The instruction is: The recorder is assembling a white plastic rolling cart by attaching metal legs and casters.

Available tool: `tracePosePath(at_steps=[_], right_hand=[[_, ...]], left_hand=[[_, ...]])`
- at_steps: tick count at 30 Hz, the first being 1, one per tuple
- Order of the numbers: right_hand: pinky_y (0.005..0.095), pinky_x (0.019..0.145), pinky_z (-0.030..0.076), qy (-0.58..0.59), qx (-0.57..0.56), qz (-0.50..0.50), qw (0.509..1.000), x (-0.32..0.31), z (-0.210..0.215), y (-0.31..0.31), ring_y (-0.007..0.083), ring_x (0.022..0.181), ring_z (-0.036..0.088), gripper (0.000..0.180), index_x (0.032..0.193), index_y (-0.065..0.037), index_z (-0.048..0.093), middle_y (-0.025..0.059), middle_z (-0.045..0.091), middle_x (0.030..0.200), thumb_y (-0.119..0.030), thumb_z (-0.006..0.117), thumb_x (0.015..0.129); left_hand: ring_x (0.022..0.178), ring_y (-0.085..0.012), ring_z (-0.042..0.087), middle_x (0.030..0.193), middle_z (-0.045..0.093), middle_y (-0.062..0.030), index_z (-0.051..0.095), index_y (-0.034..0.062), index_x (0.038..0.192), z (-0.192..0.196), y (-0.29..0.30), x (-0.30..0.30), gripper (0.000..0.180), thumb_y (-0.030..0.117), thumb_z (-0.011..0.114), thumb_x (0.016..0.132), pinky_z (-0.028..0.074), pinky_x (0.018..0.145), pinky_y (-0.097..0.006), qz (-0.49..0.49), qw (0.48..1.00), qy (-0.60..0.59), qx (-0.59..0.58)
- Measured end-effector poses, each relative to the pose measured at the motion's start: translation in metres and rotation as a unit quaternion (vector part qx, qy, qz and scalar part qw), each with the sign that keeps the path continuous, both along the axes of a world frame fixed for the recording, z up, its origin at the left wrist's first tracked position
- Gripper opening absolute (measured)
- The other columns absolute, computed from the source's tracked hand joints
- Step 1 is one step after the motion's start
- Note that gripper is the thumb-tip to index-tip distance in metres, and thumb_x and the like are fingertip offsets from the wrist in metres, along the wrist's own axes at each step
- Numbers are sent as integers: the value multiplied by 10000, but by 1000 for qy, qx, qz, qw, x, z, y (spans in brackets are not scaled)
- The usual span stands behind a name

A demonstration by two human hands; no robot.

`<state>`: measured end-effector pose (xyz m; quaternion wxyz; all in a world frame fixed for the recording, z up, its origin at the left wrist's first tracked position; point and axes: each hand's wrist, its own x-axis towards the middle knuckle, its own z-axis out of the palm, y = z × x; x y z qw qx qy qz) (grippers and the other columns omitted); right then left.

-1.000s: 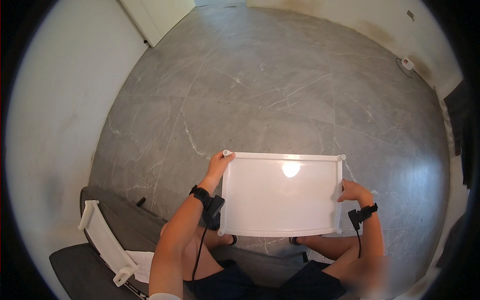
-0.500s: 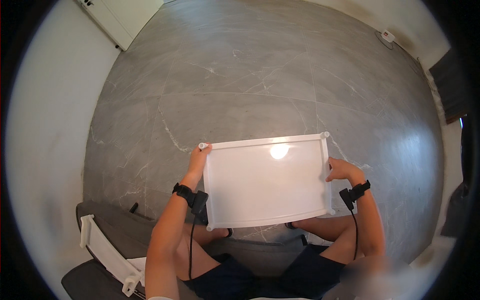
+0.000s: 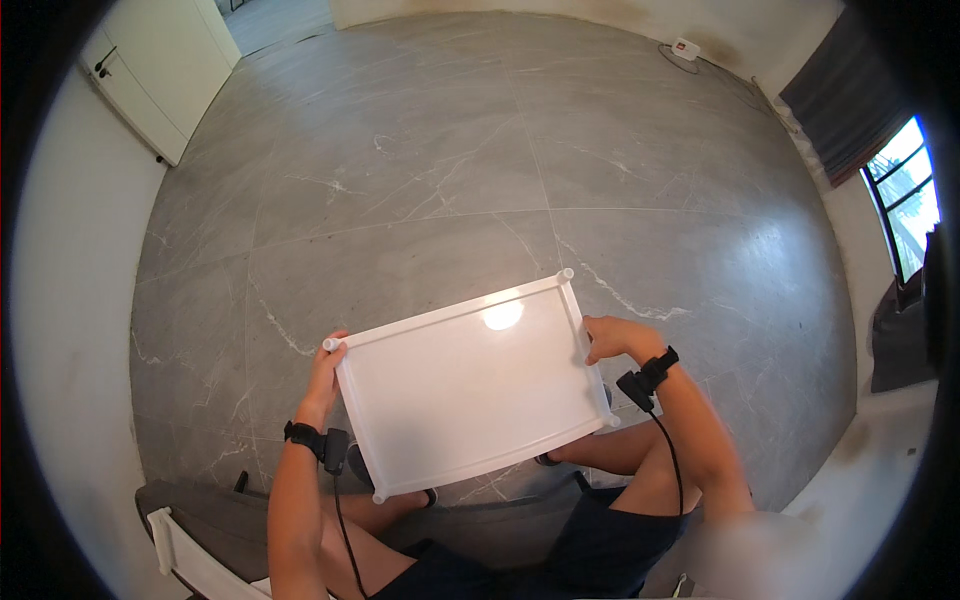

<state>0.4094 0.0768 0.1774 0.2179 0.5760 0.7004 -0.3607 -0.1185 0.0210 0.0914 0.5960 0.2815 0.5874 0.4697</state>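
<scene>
A white rectangular shelf panel (image 3: 470, 390) with a raised rim and round corner sockets is held up in front of my knees, its right end tilted farther away than its left. At its far left corner my left hand (image 3: 328, 368) is closed around the edge. My right hand (image 3: 612, 340) grips the right short edge, thumb and fingers pinching the rim. Light glares on the smooth surface near the far edge. Both wrists wear black straps with small boxes and cables.
Another white panel (image 3: 200, 548) lies on the dark grey seat (image 3: 225, 510) at my lower left. Grey marbled tiles (image 3: 420, 160) cover the floor. A white door (image 3: 150, 75) stands far left; a window (image 3: 905, 195) with dark curtains is at right. A small white box with a cable sits by the far wall.
The shelf panel has shifted left and turned counterclockwise in the view, its left end now nearer me. Both hands keep their grip. The head view has swung to the right and up.
</scene>
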Motion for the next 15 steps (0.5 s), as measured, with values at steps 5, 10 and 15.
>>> tracePosePath(at_steps=[5, 10, 15], right_hand=[[434, 916, 512, 16, -6, -2, 1000, 6, -6, 1, 400, 1079, 653, 655, 1219, 38, 546, 232, 687, 1140, -272, 841, 723], [434, 909, 517, 18, 6, 3, 1000, 8, -12, -1, 401, 1064, 659, 656, 1210, 39, 548, 229, 692, 1125, -279, 846, 719], [439, 907, 518, 18, 8, 5, 1000, 6, -6, 0, 405, 1061, 659, 661, 1210, 37, 547, 230, 693, 1121, -289, 847, 720]], left_hand=[[1066, -178, 583, 1143, 609, -52, 573, 79, 1269, 6, 5, 2, 309, 229, 594, 999, 481, 929, -337, -14, 1000, 2, -18], [1019, -163, 574, 1101, 603, -32, 587, 96, 1211, 4, 7, 5, 259, 247, 600, 1001, 469, 894, -316, 7, 999, 33, -41], [1006, -138, 561, 1077, 610, -15, 604, 83, 1192, -1, 6, 0, 273, 283, 608, 1006, 457, 889, -303, -5, 997, 77, -16]])
